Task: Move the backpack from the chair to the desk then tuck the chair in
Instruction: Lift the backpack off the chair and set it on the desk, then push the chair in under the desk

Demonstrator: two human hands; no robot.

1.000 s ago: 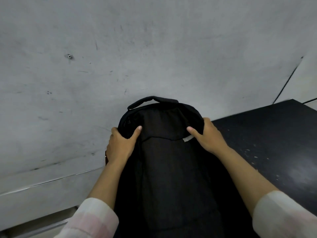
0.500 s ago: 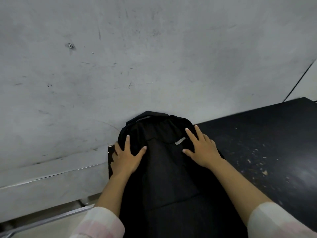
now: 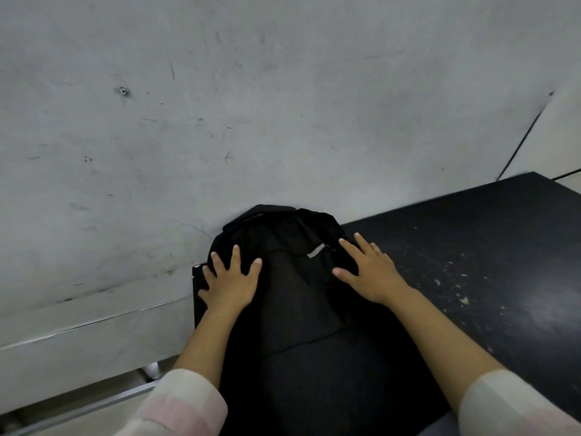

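The black backpack [image 3: 298,309] lies flat on the left end of the black desk [image 3: 471,262], its top handle against the grey wall. My left hand [image 3: 231,278] rests flat on the backpack's upper left side, fingers spread, gripping nothing. My right hand [image 3: 371,272] lies flat on its upper right side, fingers spread too. A small white tag shows on the bag between my hands. The chair is out of view.
A scuffed grey wall [image 3: 251,105] rises right behind the desk. The desk top to the right of the bag carries pale specks. A metal rail [image 3: 94,401] and pale floor show at the lower left, below the desk's left edge.
The backpack has come down from upright to lying flat on the desk. Both hands let go of its top corners and now rest flat on it with fingers spread.
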